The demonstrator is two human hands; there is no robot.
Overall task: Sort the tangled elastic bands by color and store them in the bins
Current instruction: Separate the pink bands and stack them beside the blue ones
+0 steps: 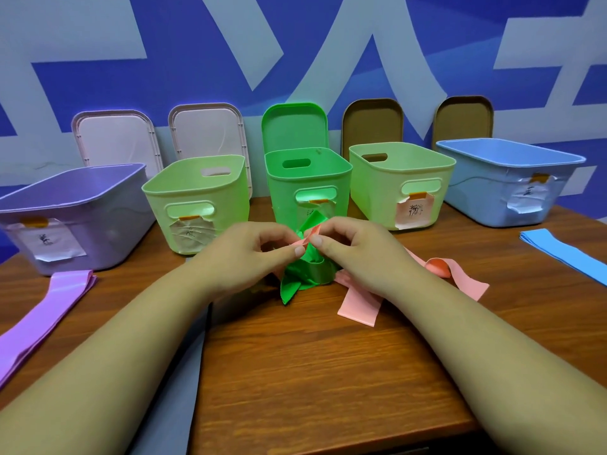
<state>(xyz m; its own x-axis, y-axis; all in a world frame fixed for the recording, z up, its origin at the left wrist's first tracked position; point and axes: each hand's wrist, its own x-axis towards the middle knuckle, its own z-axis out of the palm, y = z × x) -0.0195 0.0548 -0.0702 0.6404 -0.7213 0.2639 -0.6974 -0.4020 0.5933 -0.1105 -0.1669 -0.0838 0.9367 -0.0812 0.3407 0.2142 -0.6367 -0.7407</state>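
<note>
Backdrop: a blue wall (197, 77) with pale shapes is seen behind a wooden table (312, 372); lids are leaned against it.
Bins: five are lined up open along the far edge, from the purple bin (75, 205) past the green bin (308, 178) to the blue bin (509, 178).
Tangle: a green band (305, 274) and a pink band (358, 310) are knotted together mid-table, just before the green bin.
Loose stacks: purple bands (49, 310) are laid at the left and blue bands (565, 251) at the right, not yet binned.
Risk: the knot could be drawn tighter if the same pink strand is pulled from both sides; stretched elastic could slip from the pinch and snap back.
Left hand (249, 254): closed narrowly, thumb and forefinger pinched on the pink strip atop the knot.
Right hand (354, 251): closed narrowly on that strip too; possibly green is caught as well, which cannot be told.
</note>
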